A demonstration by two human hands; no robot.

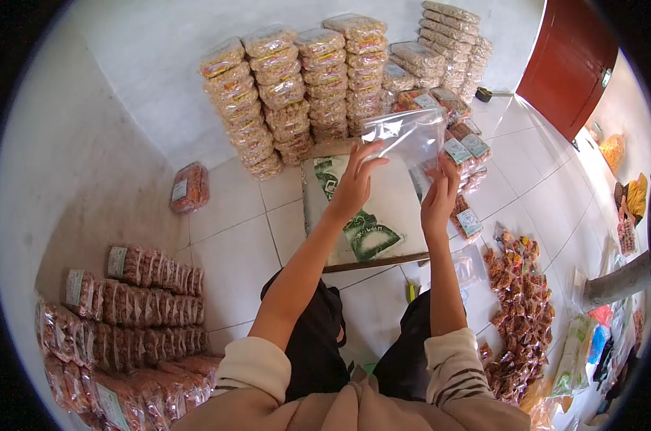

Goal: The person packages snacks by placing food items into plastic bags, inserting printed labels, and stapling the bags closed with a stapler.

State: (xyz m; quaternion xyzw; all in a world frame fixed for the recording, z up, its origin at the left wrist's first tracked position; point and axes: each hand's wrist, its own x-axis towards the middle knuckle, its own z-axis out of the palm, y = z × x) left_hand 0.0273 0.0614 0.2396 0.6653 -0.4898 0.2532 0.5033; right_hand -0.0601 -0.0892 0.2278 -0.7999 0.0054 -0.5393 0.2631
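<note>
A clear plastic bag (404, 133) is spread between my hands above the far part of a low table topped with a white and green printed sack (383, 194). My left hand (355, 181) has its fingers on the bag's near left edge; they reach out to the right, and how the thumb sits is hard to see. At the right edge, my right hand (440, 190) pinches the plastic with bent fingers. No contents show inside the bag. Beyond my right hand lie packs with pale green labels (476, 144).
Tall stacks of packaged snacks (268, 93) line the back wall. Rows of brown packs (138, 294) fill the left side, with a single pack (189, 188) further back. Right of me are a heap of small brown packets (523, 309) and a flat clear bag (467, 267). A red door (566, 65) stands behind.
</note>
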